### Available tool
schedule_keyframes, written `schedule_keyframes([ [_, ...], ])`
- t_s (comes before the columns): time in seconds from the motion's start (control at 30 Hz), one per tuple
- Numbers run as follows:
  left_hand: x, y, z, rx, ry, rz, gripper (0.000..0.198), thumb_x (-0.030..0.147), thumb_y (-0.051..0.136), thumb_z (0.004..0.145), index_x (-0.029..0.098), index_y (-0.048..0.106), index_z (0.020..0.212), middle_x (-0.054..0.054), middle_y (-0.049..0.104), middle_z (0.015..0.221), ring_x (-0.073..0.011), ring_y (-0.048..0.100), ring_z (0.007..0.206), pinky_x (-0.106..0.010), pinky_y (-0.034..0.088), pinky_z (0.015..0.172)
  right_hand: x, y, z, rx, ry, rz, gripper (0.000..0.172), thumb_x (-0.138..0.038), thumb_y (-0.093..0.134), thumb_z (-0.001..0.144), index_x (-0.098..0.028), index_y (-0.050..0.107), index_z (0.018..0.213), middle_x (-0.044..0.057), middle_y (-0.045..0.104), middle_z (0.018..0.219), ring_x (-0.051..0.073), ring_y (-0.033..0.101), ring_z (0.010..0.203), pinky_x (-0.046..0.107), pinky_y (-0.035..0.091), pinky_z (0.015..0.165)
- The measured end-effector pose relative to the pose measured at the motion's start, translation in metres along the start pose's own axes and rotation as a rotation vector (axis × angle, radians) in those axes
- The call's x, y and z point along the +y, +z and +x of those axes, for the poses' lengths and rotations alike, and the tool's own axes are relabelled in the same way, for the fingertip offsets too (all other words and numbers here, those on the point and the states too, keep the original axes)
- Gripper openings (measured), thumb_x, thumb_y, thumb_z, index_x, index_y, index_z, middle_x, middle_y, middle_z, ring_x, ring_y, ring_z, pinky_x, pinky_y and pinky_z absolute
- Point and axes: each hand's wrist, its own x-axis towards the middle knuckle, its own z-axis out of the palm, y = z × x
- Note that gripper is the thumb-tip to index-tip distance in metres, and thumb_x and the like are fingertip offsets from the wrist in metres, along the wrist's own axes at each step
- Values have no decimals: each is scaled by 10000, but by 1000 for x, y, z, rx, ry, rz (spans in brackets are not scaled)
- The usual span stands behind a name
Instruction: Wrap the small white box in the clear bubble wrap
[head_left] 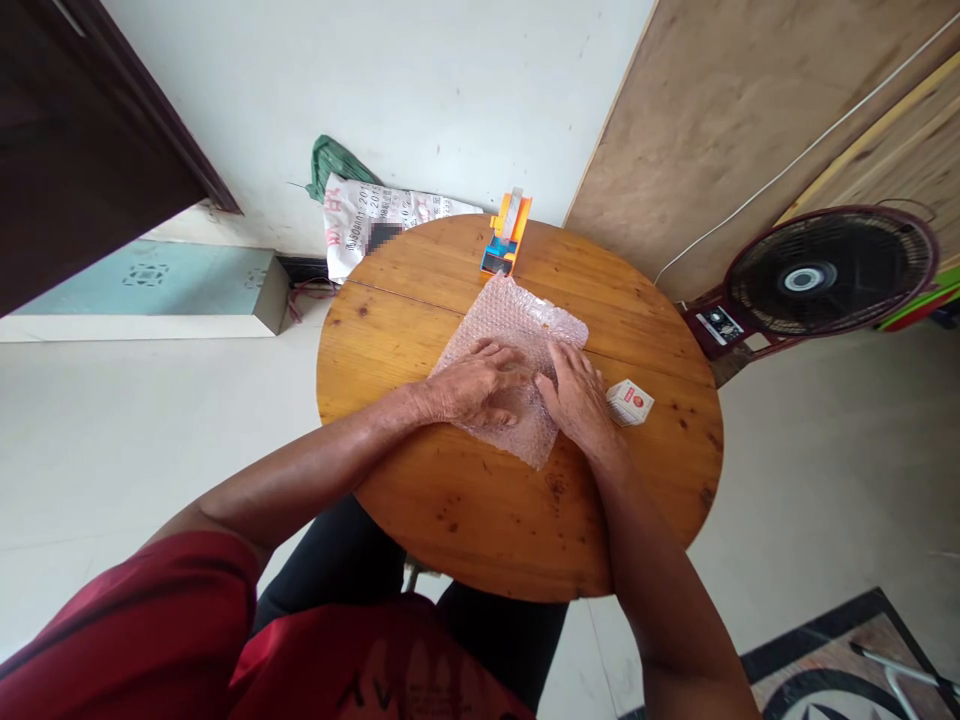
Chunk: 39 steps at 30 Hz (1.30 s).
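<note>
A sheet of pinkish bubble wrap [510, 325] lies on the round wooden table [450, 510]. My left hand [480, 385] rests palm down on the near part of the sheet, fingers curled over it. Close beside it, my right hand [577, 400] presses on the same sheet with fingers bent against a fold. Whatever is under the wrap is hidden. A small white box with a red mark [630, 402] sits just right of my right hand. An orange and blue tape dispenser [506, 235] stands at the table's far edge.
A dark floor fan [825, 275] stands to the right by a plywood wall. A printed white sack [375, 225] and a green bag [334, 160] lie on the floor behind the table. A dark door [82, 150] is at far left.
</note>
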Motion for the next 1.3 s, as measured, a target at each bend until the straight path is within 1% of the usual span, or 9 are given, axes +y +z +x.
schedule_keyframes([
  [0.07, 0, 4, -1, 10, 8, 0, 744, 612, 659, 829, 229, 525, 1452, -189, 376, 1572, -396, 351, 1440, -574, 211, 1192, 0, -1, -1, 4, -13, -8, 569, -318, 398, 976, -94, 409, 1498, 204, 443, 1544, 352, 368, 1444, 568, 350, 1123],
  [0.13, 0, 9, -2, -12, 12, 9, 840, 690, 614, 823, 239, 446, 1511, -189, 302, 1621, -418, 254, 1495, -597, 153, 1203, 0, -1, -1, 6, -22, -21, 551, -309, 391, 976, -105, 432, 1486, 196, 445, 1544, 351, 375, 1438, 563, 355, 1117],
  [0.27, -1, 15, -4, -74, 12, 47, 920, 756, 516, 844, 203, 351, 1560, -212, 262, 1637, -420, 171, 1531, -594, 80, 1216, -1, -2, -2, -19, -17, -47, 533, -333, 352, 1000, -98, 466, 1465, 192, 435, 1553, 360, 395, 1422, 557, 366, 1107],
  [0.37, -2, 16, -3, -88, 9, 58, 942, 768, 519, 832, 192, 355, 1558, -222, 258, 1635, -421, 167, 1533, -597, 64, 1216, -1, -2, -2, -21, -19, -44, 526, -330, 339, 1005, -104, 471, 1461, 187, 440, 1550, 358, 400, 1417, 555, 374, 1099],
  [0.6, 1, 11, -2, -116, -16, 52, 947, 748, 574, 808, 219, 350, 1561, -198, 253, 1645, -427, 165, 1532, -601, 62, 1212, -3, -2, -3, 10, -46, -23, 521, -321, 351, 1000, -103, 482, 1454, 189, 435, 1551, 343, 402, 1418, 533, 367, 1115],
  [0.83, 1, 10, -2, -107, -7, 56, 932, 743, 561, 821, 212, 357, 1560, -212, 255, 1639, -433, 170, 1530, -608, 56, 1211, -6, -6, -4, 35, -50, 14, 499, -305, 346, 1001, -122, 530, 1427, 171, 438, 1554, 339, 411, 1416, 521, 359, 1121],
  [0.93, 1, 10, -2, -106, -12, 51, 928, 738, 562, 825, 198, 368, 1554, -220, 250, 1638, -434, 167, 1530, -615, 57, 1209, -6, -10, -4, 91, -58, 58, 477, -298, 342, 997, -137, 586, 1373, 158, 498, 1511, 320, 447, 1385, 501, 359, 1117],
  [1.1, 1, 10, -2, -112, -9, 43, 897, 723, 583, 816, 210, 406, 1530, -199, 246, 1646, -432, 159, 1532, -617, 58, 1210, -3, -22, -7, 268, -60, 146, 411, -312, 368, 989, -190, 672, 1236, 106, 656, 1333, 270, 568, 1232, 433, 390, 1078],
  [1.3, 1, 9, -3, -112, -14, 46, 907, 735, 575, 815, 195, 416, 1526, -208, 245, 1644, -429, 180, 1528, -611, 53, 1217, 15, -43, -12, 411, 26, 178, 356, -326, 406, 975, -197, 700, 1129, 113, 703, 1226, 272, 614, 1167, 447, 419, 1050],
])
